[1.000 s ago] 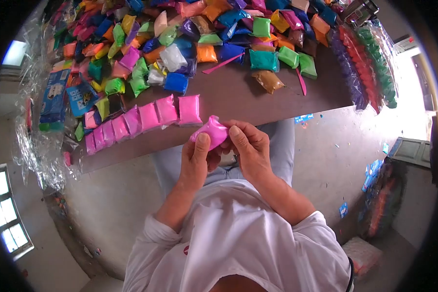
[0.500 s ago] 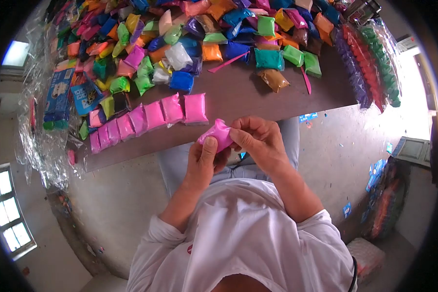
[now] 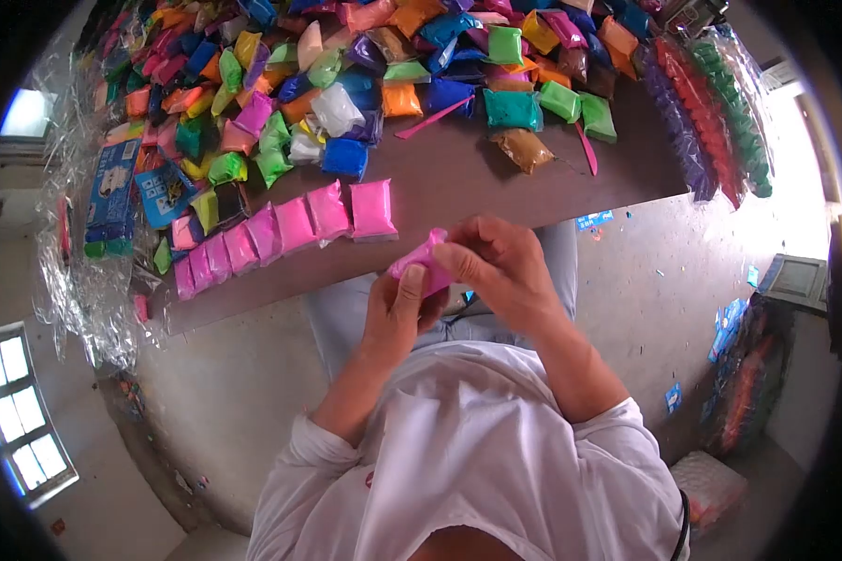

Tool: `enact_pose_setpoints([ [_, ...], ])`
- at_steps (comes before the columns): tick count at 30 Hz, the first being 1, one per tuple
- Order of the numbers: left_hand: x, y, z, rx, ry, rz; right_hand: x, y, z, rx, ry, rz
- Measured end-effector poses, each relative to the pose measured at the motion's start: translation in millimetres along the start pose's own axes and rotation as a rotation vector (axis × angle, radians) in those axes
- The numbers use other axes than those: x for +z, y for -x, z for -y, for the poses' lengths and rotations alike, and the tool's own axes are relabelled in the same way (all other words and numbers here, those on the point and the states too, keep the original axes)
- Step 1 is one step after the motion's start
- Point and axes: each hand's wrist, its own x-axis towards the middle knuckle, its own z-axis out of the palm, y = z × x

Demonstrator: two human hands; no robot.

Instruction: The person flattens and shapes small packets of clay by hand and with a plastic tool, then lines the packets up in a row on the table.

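Note:
A pink packet (image 3: 430,262), soft and shiny with a twisted top, is held between both hands just off the table's front edge. My left hand (image 3: 398,304) grips it from the left, thumb across its front. On the right side, my right hand (image 3: 500,266) pinches its upper part between thumb and fingers. Beyond my left hand a row of filled pink packets (image 3: 295,222) lies on the brown table (image 3: 440,173), the nearest one (image 3: 372,208) beside the held packet. What the packet contains cannot be made out.
Many coloured packets (image 3: 402,98) are heaped at the back. Two pink plastic tools (image 3: 435,117) and a brown packet (image 3: 522,150) lie in front of them. Long purple, red and green bagged strips (image 3: 702,122) hang at the right corner; clear plastic wrap (image 3: 75,280) hangs on the left.
The held packet has shifted slightly right and tilted more upright, its top now largely behind my right fingers. Both hands keep their grip.

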Motion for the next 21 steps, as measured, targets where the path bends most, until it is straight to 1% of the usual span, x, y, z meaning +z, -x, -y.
enact_pose_setpoints([
  [2,3,3,-3,-0.057,0.002,-0.016,-9,-5,0,0.081,-0.059,0.083],
  [3,3,3,-4,-0.055,0.001,-0.015,-11,-6,-1,0.079,-0.058,0.082],
  [5,3,5,-5,-0.033,0.039,-0.021,-12,-7,-7,0.015,-0.289,0.18],
  [6,2,5,-7,-0.032,0.04,-0.022,-11,-8,-11,0.014,-0.288,0.181],
  [8,2,5,-10,-0.036,0.055,-0.012,-10,-9,-20,0.031,-0.446,0.231],
  [12,1,5,-10,-0.022,0.116,0.007,-6,-8,-25,0.078,-0.497,0.218],
  [14,3,4,-12,-0.037,0.077,-0.03,-6,-6,-23,0.205,-0.6,0.178],
  [15,1,3,-11,-0.036,0.078,-0.03,-7,-6,-21,0.204,-0.6,0.178],
  [17,-3,3,-7,-0.055,0.035,-0.032,-9,-5,-18,0.123,-0.417,0.182],
  [18,-2,3,-7,-0.056,0.035,-0.032,-6,-4,-17,0.124,-0.418,0.182],
  [20,1,3,-7,-0.104,-0.016,-0.065,0,-4,-15,0.072,-0.204,0.087],
  [21,1,3,-7,-0.105,-0.015,-0.064,-2,-4,-16,0.073,-0.203,0.086],
])
